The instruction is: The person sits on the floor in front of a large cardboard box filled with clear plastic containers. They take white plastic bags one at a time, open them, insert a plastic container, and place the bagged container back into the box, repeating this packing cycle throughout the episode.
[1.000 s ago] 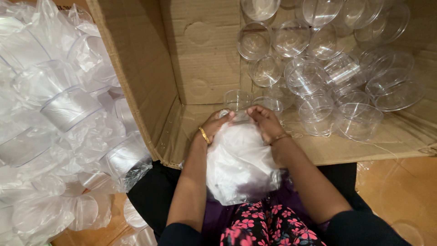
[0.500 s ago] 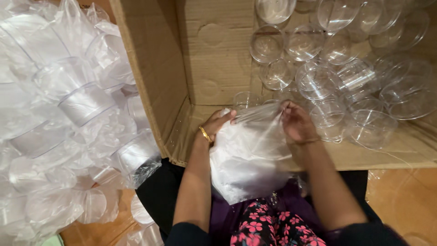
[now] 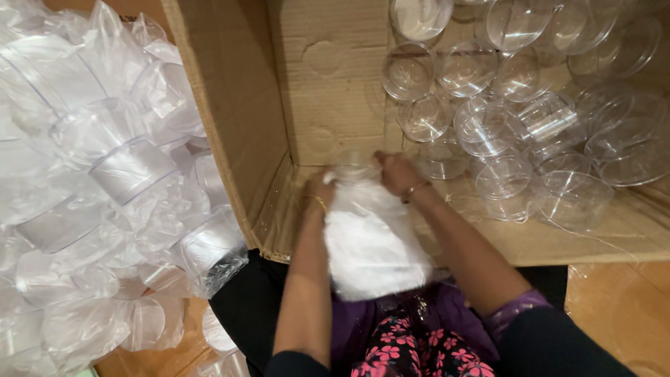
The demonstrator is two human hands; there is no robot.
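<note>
Both hands clamped on the top of a white bag [image 3: 373, 241]: left hand [image 3: 317, 195] pinched on its near-left corner, right hand [image 3: 398, 171] closed on the far-right edge of the mouth, the two close together yet not touching, with the neck of the bag bunched between them. Lay directly under and between the forearms (resting on the lap, above the flowered cloth [image 3: 398, 349]), so neither hand much nearer than the other; left perhaps slightly lower on the neck. Long axis ran away from the body, from lap toward the open cardboard box [image 3: 230, 119], tilted a little to the right at its lower end. Mouth pointed away from the person, toward the box floor; closed bottom pointed back at the body. Seemed filled and rounded, contents not discernible through the film. At the mouth, a clear round cup [image 3: 356, 164] sat just beyond the fingers, touching or nearly touching the bag's rim (hard to tell which). Further right inside the box, a heap of loose clear cups [image 3: 516, 119], well apart from the hands. Left of the box, a pile of bagged cup stacks [image 3: 105, 188] on the floor.
</note>
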